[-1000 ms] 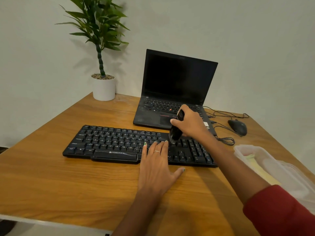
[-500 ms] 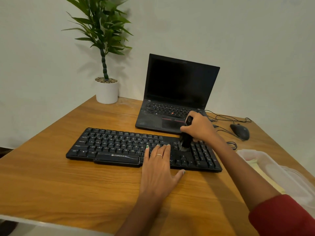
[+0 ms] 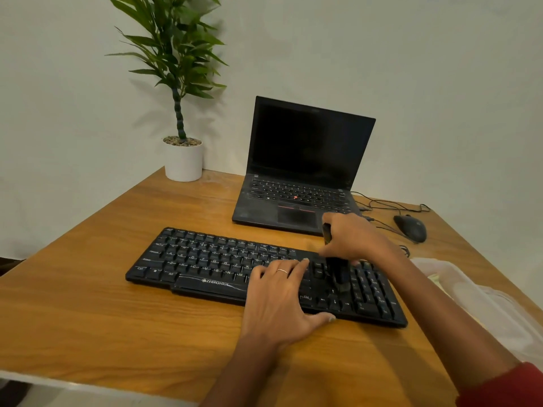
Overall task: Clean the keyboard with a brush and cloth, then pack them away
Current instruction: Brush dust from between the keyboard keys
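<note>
A black Zebronics keyboard [image 3: 264,274] is laid across the wooden desk [image 3: 88,318], in front of an open laptop [image 3: 302,168]. A black brush [image 3: 338,271] is held in the grip of the right hand [image 3: 355,239], fingers curled round its handle, and its bristle end is set on the keys at the keyboard's right part. The left hand [image 3: 282,301] is laid flat on the keys, fingers straight. A clear plastic container [image 3: 484,304] is seen at the desk's right edge; a mouse [image 3: 411,227] lies behind it.

Thin ring [image 3: 282,271] on the left hand [image 3: 279,301]; red sleeve [image 3: 511,386], perhaps knitted, on the right arm.
</note>
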Available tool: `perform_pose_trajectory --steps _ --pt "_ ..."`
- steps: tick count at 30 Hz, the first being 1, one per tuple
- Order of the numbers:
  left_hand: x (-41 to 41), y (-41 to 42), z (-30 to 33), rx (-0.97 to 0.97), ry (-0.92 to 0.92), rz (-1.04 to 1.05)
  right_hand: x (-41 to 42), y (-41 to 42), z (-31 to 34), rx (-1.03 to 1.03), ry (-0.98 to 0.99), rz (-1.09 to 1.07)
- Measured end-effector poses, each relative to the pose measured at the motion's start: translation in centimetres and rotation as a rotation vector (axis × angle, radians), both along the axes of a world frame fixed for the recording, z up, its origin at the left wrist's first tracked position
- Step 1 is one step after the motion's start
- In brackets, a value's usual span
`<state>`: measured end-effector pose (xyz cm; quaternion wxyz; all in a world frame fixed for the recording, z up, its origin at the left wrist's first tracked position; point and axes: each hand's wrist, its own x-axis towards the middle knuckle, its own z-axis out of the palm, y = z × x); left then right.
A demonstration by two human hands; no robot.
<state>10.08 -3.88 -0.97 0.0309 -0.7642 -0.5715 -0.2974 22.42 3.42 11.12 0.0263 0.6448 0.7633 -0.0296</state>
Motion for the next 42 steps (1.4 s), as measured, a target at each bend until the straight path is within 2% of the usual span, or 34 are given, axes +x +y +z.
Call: perform_pose_trajectory --steps 2,4,7,9,12,16,21,25,26,28,32,36,39,40,42 --pt "0.0 -0.2 0.2 0.008 0.021 -0.033 0.6 -0.4 0.6 -0.075 0.025 -0.032" --pt "-0.1 -0.3 0.4 0.006 0.029 -0.038 1.4 -0.8 1.1 -0.082 0.131 -0.073" --pt "-0.1 -0.5 0.6 -0.042 0.021 -0.013 2.1 -1.1 0.5 0.188 0.344 -0.062" --pt "-0.1 -0.7 0.7 -0.078 0.012 -0.013 2.0 -1.4 -0.7 0.293 0.467 -0.027" --pt "-1.0 -1.1 0.5 -0.109 0.045 -0.014 2.1 -1.7 -2.5 0.276 0.599 -0.017" --pt "-5.5 -0.9 0.2 -0.12 0.091 0.043 2.9 -1.8 -2.5 0.27 0.68 -0.054" --pt "-6.7 -1.2 -0.1 -0.086 0.074 0.064 1.7 -1.7 -2.9 0.269 0.677 -0.089" --pt "-6.5 -1.3 -0.1 -0.091 0.058 0.078 1.2 -1.9 -1.2 -0.129 0.659 -0.087" --pt "-6.5 -1.2 -0.2 -0.092 0.06 0.082 1.2 -1.8 -0.8 -0.177 0.663 -0.087" --pt "-6.5 -1.1 -0.4 -0.09 0.065 0.079 1.0 -1.1 -1.1 -0.083 0.69 -0.124" --pt "-6.5 -1.2 -0.3 -0.086 0.05 0.069 0.1 -0.8 -2.9 0.278 0.639 -0.101" --pt "-6.6 -1.1 -0.2 -0.104 0.068 0.069 0.0 -0.5 -2.4 0.207 0.567 -0.065" --pt "-6.6 -1.0 -0.4 -0.094 0.054 0.073 -0.2 -0.2 -2.7 0.408 0.448 -0.051" --pt "-6.6 -1.0 -0.5 -0.086 0.044 0.072 -0.2 0.0 -2.8 0.416 0.446 -0.043" --pt "-6.5 -1.0 -0.5 -0.075 0.037 0.074 -0.2 0.2 -2.0 0.221 0.516 -0.045"
